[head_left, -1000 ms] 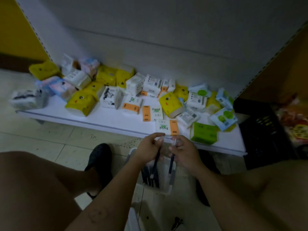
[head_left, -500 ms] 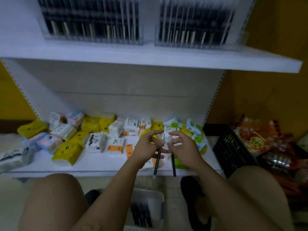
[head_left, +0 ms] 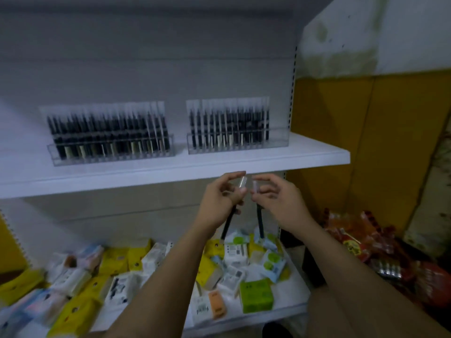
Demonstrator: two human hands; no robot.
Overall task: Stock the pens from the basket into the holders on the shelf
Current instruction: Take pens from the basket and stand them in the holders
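While both hands are hanging just below the front edge of the upper shelf (head_left: 170,173), each is gripping one pen. The left hand (head_left: 218,195) is curling its fingers round the left pen (head_left: 228,223), pinching it near the top. Its long axis is running close to vertical but leaning, with the clear end pointing up and to the right and the black barrel pointing down and to the left. The right hand (head_left: 277,200) is pinching the right pen (head_left: 260,222) between thumb and fingertips, the other fingers loosely bent. That pen is standing nearly upright, pale end up, dark end pointing down toward the lower shelf (head_left: 296,292). The two upper ends are sitting close together but apart; through the blur they are probably clear caps.

Up on the shelf, the left holder (head_left: 109,147) and the right holder (head_left: 235,142) are standing side by side near the right end, both packed with upright dark pens. Packets (head_left: 256,297) are lying scattered over the lower shelf, and red snack bags (head_left: 353,245) are piling up beyond its right edge.
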